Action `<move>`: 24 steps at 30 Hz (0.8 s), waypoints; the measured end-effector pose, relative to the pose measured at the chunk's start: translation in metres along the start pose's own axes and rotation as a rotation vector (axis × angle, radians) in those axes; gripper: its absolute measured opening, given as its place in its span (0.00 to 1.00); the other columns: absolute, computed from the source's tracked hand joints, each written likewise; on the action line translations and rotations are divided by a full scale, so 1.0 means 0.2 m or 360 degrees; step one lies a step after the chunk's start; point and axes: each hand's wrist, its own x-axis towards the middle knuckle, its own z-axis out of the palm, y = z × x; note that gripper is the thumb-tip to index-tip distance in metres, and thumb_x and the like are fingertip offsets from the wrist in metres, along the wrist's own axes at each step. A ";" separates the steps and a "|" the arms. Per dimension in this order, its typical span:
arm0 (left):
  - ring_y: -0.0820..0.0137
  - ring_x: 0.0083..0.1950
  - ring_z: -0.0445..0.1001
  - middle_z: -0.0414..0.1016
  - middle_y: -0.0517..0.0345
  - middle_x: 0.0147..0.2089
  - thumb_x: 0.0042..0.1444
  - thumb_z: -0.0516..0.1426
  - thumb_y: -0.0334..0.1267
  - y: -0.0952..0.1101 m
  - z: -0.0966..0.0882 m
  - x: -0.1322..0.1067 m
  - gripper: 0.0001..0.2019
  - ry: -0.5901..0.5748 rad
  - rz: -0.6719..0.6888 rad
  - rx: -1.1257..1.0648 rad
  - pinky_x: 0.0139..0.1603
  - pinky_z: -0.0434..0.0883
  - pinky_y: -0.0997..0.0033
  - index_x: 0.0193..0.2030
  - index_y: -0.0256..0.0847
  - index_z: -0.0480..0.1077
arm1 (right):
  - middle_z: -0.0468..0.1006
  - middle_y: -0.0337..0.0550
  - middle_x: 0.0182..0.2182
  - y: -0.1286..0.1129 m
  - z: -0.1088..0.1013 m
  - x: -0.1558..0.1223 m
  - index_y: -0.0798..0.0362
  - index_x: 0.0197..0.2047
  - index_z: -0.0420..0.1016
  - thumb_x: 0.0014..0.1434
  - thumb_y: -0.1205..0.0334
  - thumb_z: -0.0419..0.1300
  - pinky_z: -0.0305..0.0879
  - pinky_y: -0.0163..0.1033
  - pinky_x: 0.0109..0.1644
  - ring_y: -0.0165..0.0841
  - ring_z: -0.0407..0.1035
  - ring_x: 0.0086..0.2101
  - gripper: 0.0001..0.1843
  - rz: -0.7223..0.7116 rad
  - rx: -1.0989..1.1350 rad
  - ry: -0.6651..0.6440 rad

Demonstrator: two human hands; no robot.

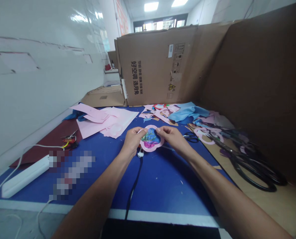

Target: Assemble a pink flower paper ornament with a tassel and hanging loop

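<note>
My left hand [133, 140] and my right hand [169, 137] pinch opposite sides of a scalloped pink paper cut-out [150, 147] above the blue tabletop [160, 192]. Its middle shows a shiny blue, green and magenta patch [150, 136]. A white plug [140, 153] with a black cable [133, 186] lies just below the cut-out. Small black-handled scissors [191, 137] lie to the right of my right hand. Sheets of pink paper [108, 121] lie beyond my left hand.
Large black-handled scissors [252, 169] rest on a wooden surface at the right. Blue material [187, 113] and pink scraps [160, 113] lie at the back. A white power strip [26, 177] sits at the left. Cardboard panels [148, 66] stand behind and right; a white wall runs left.
</note>
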 end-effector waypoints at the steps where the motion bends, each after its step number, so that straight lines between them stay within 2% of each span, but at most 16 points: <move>1: 0.70 0.26 0.74 0.79 0.58 0.26 0.40 0.74 0.51 0.00 0.00 0.00 0.19 0.0016 0.0004 -0.0006 0.27 0.70 0.71 0.29 0.39 0.78 | 0.76 0.39 0.23 0.00 0.00 0.00 0.51 0.31 0.77 0.53 0.29 0.73 0.61 0.38 0.31 0.31 0.65 0.25 0.31 0.0006 -0.0010 -0.0012; 8: 0.70 0.25 0.74 0.79 0.57 0.27 0.44 0.74 0.49 0.00 0.00 0.00 0.17 -0.0080 -0.0065 -0.0008 0.27 0.70 0.71 0.31 0.39 0.78 | 0.77 0.38 0.22 0.02 -0.01 0.02 0.50 0.29 0.76 0.49 0.33 0.76 0.63 0.38 0.30 0.31 0.68 0.24 0.29 -0.0008 -0.0017 -0.0001; 16: 0.70 0.25 0.74 0.79 0.58 0.26 0.47 0.72 0.44 0.00 0.00 0.00 0.12 0.0002 -0.0042 0.0014 0.27 0.70 0.71 0.29 0.39 0.78 | 0.76 0.39 0.22 0.02 -0.01 0.01 0.51 0.30 0.76 0.52 0.31 0.74 0.60 0.38 0.30 0.31 0.66 0.24 0.30 0.0014 -0.0062 -0.0020; 24: 0.71 0.27 0.73 0.79 0.58 0.27 0.46 0.72 0.47 0.00 0.01 -0.01 0.14 -0.0122 0.0047 0.0055 0.32 0.71 0.70 0.28 0.39 0.78 | 0.77 0.38 0.29 -0.03 0.01 -0.01 0.52 0.36 0.78 0.49 0.31 0.76 0.64 0.38 0.32 0.31 0.67 0.28 0.32 0.0032 0.0069 -0.0002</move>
